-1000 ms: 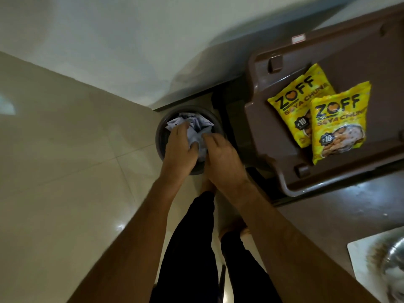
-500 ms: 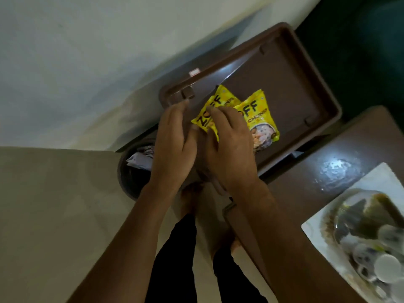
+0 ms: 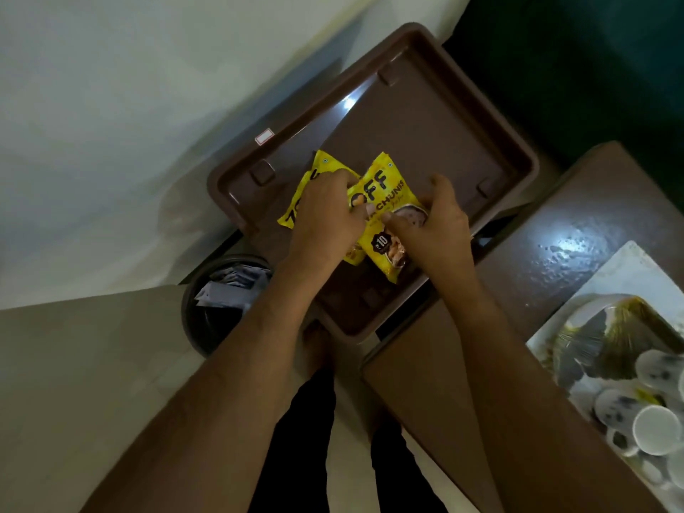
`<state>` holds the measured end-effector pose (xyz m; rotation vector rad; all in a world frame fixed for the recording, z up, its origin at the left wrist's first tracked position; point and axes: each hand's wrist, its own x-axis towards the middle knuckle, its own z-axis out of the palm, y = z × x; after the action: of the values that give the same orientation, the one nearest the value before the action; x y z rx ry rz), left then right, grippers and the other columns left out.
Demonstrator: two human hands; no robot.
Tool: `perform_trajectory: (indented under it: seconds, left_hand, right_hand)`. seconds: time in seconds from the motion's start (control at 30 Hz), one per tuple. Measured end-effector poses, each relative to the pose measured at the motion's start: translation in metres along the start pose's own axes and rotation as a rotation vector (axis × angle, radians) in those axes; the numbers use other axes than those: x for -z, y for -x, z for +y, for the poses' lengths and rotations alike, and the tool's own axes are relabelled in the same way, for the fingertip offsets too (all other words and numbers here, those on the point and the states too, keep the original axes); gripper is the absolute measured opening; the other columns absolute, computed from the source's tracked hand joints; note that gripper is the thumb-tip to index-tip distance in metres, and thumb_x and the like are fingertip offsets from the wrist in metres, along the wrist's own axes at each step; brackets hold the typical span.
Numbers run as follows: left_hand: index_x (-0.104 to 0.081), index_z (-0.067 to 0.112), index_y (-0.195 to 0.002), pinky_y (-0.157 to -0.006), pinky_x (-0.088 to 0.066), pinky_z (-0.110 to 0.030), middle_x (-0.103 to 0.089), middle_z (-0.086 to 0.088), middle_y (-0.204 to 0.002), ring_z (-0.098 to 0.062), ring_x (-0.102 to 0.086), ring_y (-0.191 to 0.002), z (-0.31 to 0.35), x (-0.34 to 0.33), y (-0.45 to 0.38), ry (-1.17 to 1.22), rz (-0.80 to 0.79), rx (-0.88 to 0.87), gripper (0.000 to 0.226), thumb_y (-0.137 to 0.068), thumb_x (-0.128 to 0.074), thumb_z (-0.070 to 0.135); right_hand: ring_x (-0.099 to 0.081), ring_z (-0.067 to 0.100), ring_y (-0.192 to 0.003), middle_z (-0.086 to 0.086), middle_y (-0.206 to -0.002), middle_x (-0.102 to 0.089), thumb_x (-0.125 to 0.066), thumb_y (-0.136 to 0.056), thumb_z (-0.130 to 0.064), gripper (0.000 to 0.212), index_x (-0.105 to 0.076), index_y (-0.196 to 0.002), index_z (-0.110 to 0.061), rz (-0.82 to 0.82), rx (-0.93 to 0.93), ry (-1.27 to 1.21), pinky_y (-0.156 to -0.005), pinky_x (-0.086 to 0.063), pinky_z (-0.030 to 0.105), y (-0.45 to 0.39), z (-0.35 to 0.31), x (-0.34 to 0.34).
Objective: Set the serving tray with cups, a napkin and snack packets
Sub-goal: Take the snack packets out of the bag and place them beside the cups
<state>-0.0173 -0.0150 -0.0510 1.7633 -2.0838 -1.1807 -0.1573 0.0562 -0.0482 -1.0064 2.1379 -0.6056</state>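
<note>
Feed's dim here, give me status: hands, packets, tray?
Left hand and right hand both on the two yellow snack packets. Packets overlap inside brown tray. No cups or napkin on tray yet. Nothing blocking.

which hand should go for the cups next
Right, probably. The cups sit in a wrapped stack at the far right, on the right hand's side. The left hand lies on the yellow packets in the tray and would have to cross over.
</note>
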Motion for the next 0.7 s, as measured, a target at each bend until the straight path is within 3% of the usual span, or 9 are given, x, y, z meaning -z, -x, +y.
perform_trajectory:
  seconds: [0.1, 0.2, 0.33, 0.4, 0.47, 0.53, 0.63, 0.7]
  left_hand:
    - [-0.073, 0.013, -0.108, -0.089, -0.06, -0.042, -0.076, -0.003, -0.104, -0.021, -0.072, -0.102, 0.005, 0.003, -0.008, 0.268, -0.014, 0.086, 0.018, -0.091, -0.077, 0.009]
    - [-0.073, 0.02, -0.096, -0.079, -0.063, -0.041, -0.076, -0.001, -0.097, -0.014, -0.074, -0.091, 0.009, 0.009, -0.019, 0.531, -0.031, 0.1, 0.019, -0.092, -0.073, 0.002]
    - [-0.064, 0.017, -0.122, -0.102, -0.06, -0.05, -0.072, -0.007, -0.128, -0.023, -0.071, -0.12, 0.02, 0.009, -0.032, 0.78, 0.004, 0.169, 0.035, -0.092, -0.076, 0.005]
    - [-0.061, 0.014, -0.129, -0.104, -0.059, -0.052, -0.074, -0.007, -0.128, -0.024, -0.073, -0.118, 0.022, 0.007, -0.037, 0.889, -0.087, 0.289, 0.044, -0.091, -0.081, 0.02]
    - [-0.066, 0.014, -0.128, -0.106, -0.057, -0.053, -0.078, -0.005, -0.123, -0.024, -0.074, -0.116, 0.02, 0.005, -0.038, 0.845, -0.222, 0.33, 0.049, -0.087, -0.085, 0.034]
    - [-0.075, 0.016, -0.118, -0.102, -0.059, -0.044, -0.082, -0.002, -0.114, -0.02, -0.077, -0.111, 0.018, -0.001, -0.035, 0.749, -0.285, 0.271, 0.036, -0.087, -0.085, 0.031]
    - [-0.08, 0.016, -0.104, -0.082, -0.064, -0.027, -0.084, 0.001, -0.1, -0.012, -0.08, -0.095, 0.016, -0.008, -0.036, 0.689, -0.253, 0.197, 0.019, -0.086, -0.086, 0.02]
    - [-0.08, 0.013, -0.103, -0.081, -0.065, -0.029, -0.084, -0.001, -0.099, -0.014, -0.081, -0.093, 0.016, -0.01, -0.039, 0.689, -0.247, 0.202, 0.021, -0.084, -0.087, 0.017]
  right_hand:
    - [-0.063, 0.024, -0.115, 0.01, -0.12, -0.064, -0.091, -0.077, -0.033, 0.096, -0.038, -0.155, -0.012, 0.003, -0.035, -0.07, -0.087, -0.051, 0.034, -0.007, 0.004, 0.007]
    - [-0.063, 0.021, -0.117, 0.006, -0.129, -0.063, -0.094, -0.073, -0.036, 0.094, -0.045, -0.15, -0.016, -0.013, -0.042, -0.132, -0.094, -0.058, 0.038, -0.013, 0.007, 0.015]
    - [-0.076, 0.018, -0.108, 0.004, -0.122, -0.076, -0.092, -0.077, -0.021, 0.069, -0.058, -0.136, -0.011, -0.093, -0.145, -0.504, -0.094, -0.064, 0.048, -0.018, 0.01, 0.026]
    - [-0.079, 0.02, -0.104, 0.006, -0.114, -0.08, -0.09, -0.079, -0.014, 0.054, -0.066, -0.127, -0.007, -0.08, -0.177, -0.621, -0.092, -0.064, 0.051, -0.018, 0.011, 0.028]
    - [-0.078, 0.024, -0.106, 0.008, -0.113, -0.08, -0.088, -0.079, -0.005, 0.048, -0.069, -0.124, -0.005, -0.049, -0.214, -0.703, -0.095, -0.062, 0.054, -0.018, 0.01, 0.027]
    - [-0.077, 0.027, -0.107, 0.012, -0.116, -0.079, -0.086, -0.08, 0.0, 0.049, -0.068, -0.126, -0.002, -0.047, -0.254, -0.753, -0.096, -0.062, 0.054, -0.019, 0.01, 0.024]
    - [-0.077, 0.028, -0.108, 0.015, -0.117, -0.078, -0.083, -0.082, 0.001, 0.048, -0.067, -0.127, 0.001, -0.066, -0.294, -0.81, -0.097, -0.061, 0.053, -0.022, 0.012, 0.022]
    - [-0.077, 0.029, -0.109, 0.016, -0.117, -0.078, -0.082, -0.083, 0.001, 0.046, -0.067, -0.127, 0.002, -0.067, -0.325, -0.869, -0.098, -0.06, 0.054, -0.022, 0.012, 0.021]
